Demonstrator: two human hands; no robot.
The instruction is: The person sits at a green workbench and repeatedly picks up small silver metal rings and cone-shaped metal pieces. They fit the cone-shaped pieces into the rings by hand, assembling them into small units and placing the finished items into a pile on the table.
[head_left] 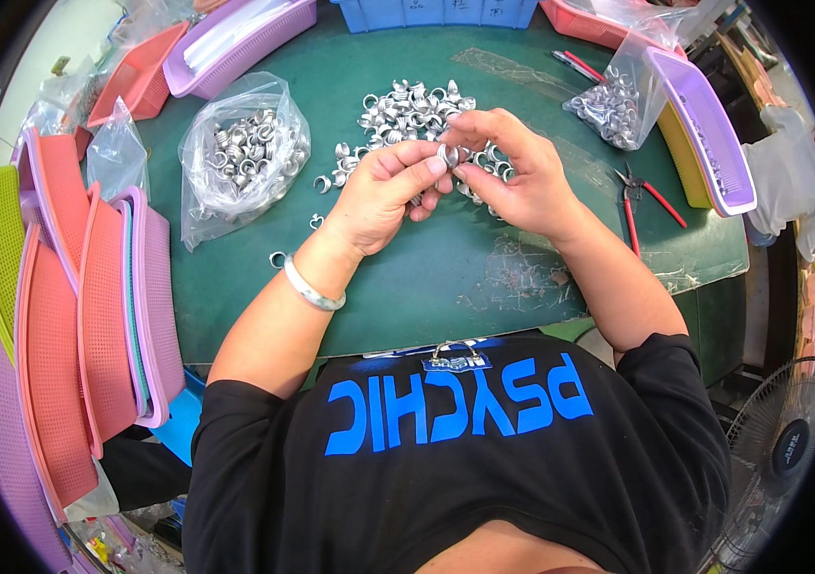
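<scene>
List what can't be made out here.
Head view:
Metal piece between the hands: full shape, partly covered by left hand and right hand.
Loose metal rings: any behind both hands.
Blue basket: far side, cut off by the top edge.
Bagged rings at left: exact count, lost to overlap and the crinkled bag.

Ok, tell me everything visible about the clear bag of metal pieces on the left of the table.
The clear bag looks like thin, crumpled plastic. It appears open toward the camera, with its loose edges spread around a heap of shiny silver, ring-like pieces. It lies on the green tabletop, left of the loose pile, its lower left corner trailing toward the person. Neither the left hand nor the right hand touches it.
</scene>
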